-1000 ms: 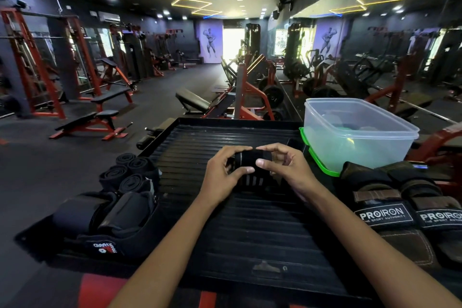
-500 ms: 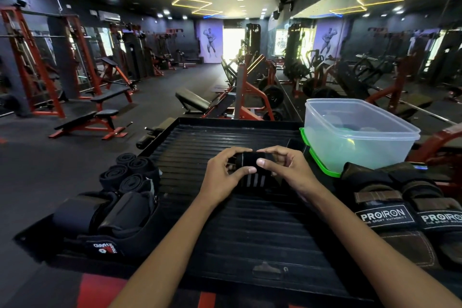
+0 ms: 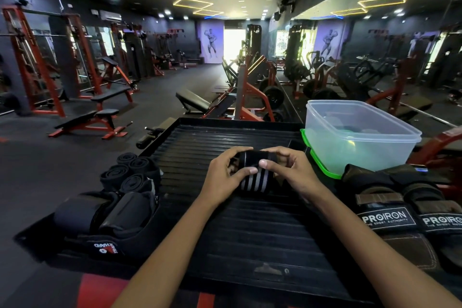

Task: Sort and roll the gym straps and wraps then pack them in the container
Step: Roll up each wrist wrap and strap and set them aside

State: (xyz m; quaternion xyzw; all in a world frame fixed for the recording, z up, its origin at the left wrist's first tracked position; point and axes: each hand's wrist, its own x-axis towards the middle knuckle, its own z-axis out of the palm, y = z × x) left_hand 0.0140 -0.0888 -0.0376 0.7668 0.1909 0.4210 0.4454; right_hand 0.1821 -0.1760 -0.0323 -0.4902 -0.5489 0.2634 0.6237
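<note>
A black ribbed platform (image 3: 250, 232) fills the near middle of the scene and serves as the work surface. At its far right stands a clear plastic container (image 3: 360, 137), set on a green lid (image 3: 322, 165); something dark and green lies at its bottom, too blurred to name. Near right of the container lie two padded straps with white lettering (image 3: 410, 217), not rolled. On the left edge sit bulky black pads (image 3: 105, 215), and just beyond them four small black rolls (image 3: 132, 172) stand packed together, which suggests that part of the sorting and rolling is done. In the middle, a black wrap with pale stripes (image 3: 256, 172) rests on the platform, its rolled part at the far end and its striped tail lying flat toward the person. The left hand (image 3: 225, 172) grips the roll's left end with curled fingers and thumb; the right hand (image 3: 290, 170) grips its right end the same way. The step in hand looks like rolling this wrap. The next move likely calls for turning the roll toward the tail while keeping it tight and its edges even, then setting it in the container or beside the other rolls.
</note>
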